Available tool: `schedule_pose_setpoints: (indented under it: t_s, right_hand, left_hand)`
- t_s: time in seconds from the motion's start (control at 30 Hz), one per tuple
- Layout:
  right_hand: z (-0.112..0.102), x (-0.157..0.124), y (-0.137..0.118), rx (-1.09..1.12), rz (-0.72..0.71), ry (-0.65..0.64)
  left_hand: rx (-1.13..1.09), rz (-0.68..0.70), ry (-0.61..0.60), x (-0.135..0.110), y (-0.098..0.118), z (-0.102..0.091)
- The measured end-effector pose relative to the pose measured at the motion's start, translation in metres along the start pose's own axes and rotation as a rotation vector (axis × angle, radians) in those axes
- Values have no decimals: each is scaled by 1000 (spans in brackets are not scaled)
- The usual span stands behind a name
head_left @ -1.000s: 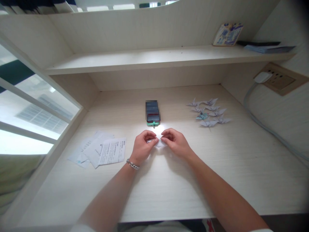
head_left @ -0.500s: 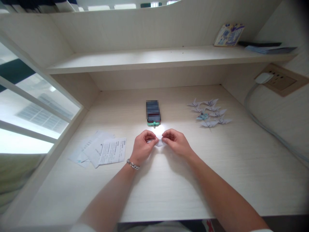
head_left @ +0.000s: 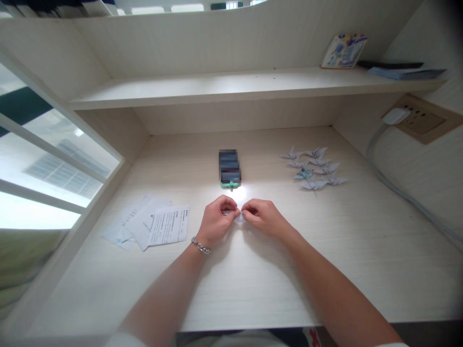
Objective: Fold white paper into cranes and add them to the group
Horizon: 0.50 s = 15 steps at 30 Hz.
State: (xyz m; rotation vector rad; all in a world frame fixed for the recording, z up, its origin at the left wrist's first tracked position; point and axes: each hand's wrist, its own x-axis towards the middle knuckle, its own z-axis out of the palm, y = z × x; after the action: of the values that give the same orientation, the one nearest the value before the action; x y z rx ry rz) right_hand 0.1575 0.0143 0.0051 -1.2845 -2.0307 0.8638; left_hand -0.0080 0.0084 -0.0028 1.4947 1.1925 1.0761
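My left hand [head_left: 216,220] and my right hand [head_left: 262,217] meet over the middle of the pale wooden desk [head_left: 253,279]. Both pinch a small folded piece of white paper [head_left: 238,216] between thumb and fingertips; most of it is hidden by the fingers. A metal bracelet [head_left: 199,246] circles my left wrist. A phone [head_left: 229,167] lies just beyond the hands with its light shining toward them.
Several folded paper cranes [head_left: 314,167] are grouped at the right rear of the desk. Loose printed sheets [head_left: 152,226] lie to the left. A shelf [head_left: 231,86] carries a card [head_left: 343,49] and flat items. A charger cable [head_left: 394,188] runs from the wall socket [head_left: 415,118].
The hands have drawn closer together and a little toward me, so less of the folded paper shows between them.
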Motion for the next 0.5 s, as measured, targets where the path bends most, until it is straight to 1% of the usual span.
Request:
schedule_pose_setpoints:
  t_s: [0.23,0.4,0.5]
  right_hand:
    - [-12,1,5,76,91,-119]
    - [-18,1,14,111,100,-139]
    - [-21,2,19,146,134,-114]
  left_hand:
    - [-51,-33,-1,3,1,-1]
    - [-57,-38,-4,4,0,-4]
    - [-55,-38,26,4,-1,-7]
